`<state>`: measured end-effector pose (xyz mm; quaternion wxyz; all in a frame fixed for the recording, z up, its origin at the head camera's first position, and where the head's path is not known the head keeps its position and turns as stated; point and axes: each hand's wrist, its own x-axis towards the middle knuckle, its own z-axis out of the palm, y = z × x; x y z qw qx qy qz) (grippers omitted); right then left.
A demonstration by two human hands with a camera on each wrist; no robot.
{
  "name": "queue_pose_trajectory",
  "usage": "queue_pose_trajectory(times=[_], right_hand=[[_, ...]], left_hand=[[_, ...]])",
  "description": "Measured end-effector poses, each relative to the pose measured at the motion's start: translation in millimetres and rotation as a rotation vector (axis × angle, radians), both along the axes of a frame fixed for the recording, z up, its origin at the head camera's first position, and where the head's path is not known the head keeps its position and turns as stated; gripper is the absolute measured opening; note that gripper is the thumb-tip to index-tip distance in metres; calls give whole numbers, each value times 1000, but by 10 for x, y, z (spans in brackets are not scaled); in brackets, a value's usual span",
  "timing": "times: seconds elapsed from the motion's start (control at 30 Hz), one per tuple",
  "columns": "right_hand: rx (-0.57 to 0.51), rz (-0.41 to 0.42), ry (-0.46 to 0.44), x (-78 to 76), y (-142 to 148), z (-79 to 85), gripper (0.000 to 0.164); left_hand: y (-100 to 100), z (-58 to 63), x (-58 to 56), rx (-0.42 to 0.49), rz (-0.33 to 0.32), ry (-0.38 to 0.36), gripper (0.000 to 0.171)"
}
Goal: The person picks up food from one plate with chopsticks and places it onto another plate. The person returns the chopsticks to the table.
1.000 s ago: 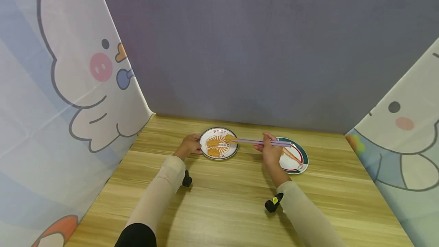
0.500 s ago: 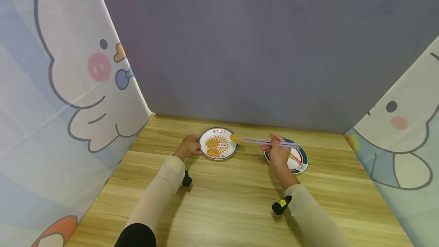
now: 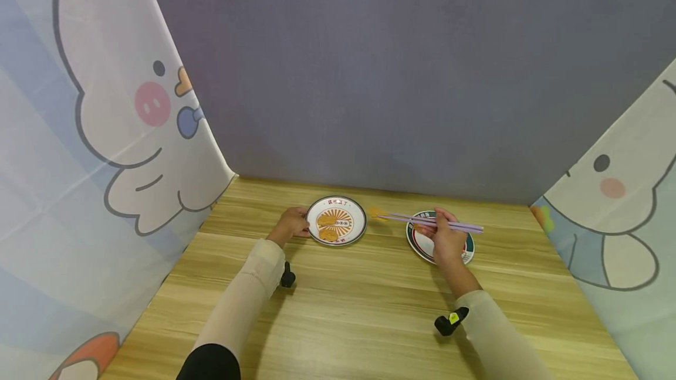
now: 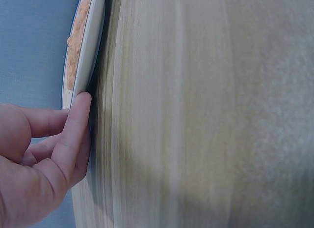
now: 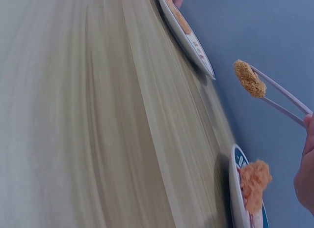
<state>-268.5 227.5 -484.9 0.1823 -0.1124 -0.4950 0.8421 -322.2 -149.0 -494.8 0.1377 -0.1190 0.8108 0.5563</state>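
My left hand (image 3: pixel 293 223) pinches the left edge of a white round plate (image 3: pixel 357 219), with thumb and fingers on either side of the rim (image 4: pixel 78 98) in the left wrist view. Golden breaded nuggets (image 3: pixel 328 234) lie on that plate. In my right hand (image 3: pixel 449 242) is a pair of pale purple chopsticks (image 3: pixel 458 226), their tips gripping a breaded nugget (image 5: pixel 249 79). The nugget hangs in the air between the two plates. Below the right hand, partly hidden by it, sits a green-rimmed plate (image 3: pixel 420 246) bearing an orange breaded shrimp (image 5: pixel 254 185).
Both plates stand near the back of the wood-grain table (image 3: pixel 338 309). A grey-blue backdrop (image 3: pixel 369 75) rises behind it. Cartoon-printed panels flank the left (image 3: pixel 121 133) and right (image 3: pixel 628 239) sides.
My right hand has moved right with the chopsticks, carrying the nugget from over the left plate's right side to the gap between plates. The left hand has stayed at its plate.
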Motion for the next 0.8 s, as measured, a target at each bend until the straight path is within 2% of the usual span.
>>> queue_pose_trajectory(times=[0.27, 0.8], right_hand=[[-33, -18, -51, 88, 195, 23, 17], [-84, -28, -89, 256, 558, -14, 13]], left_hand=[[-4, -39, -44, 1, 12, 1, 54], [-19, 27, -12, 19, -5, -15, 57]])
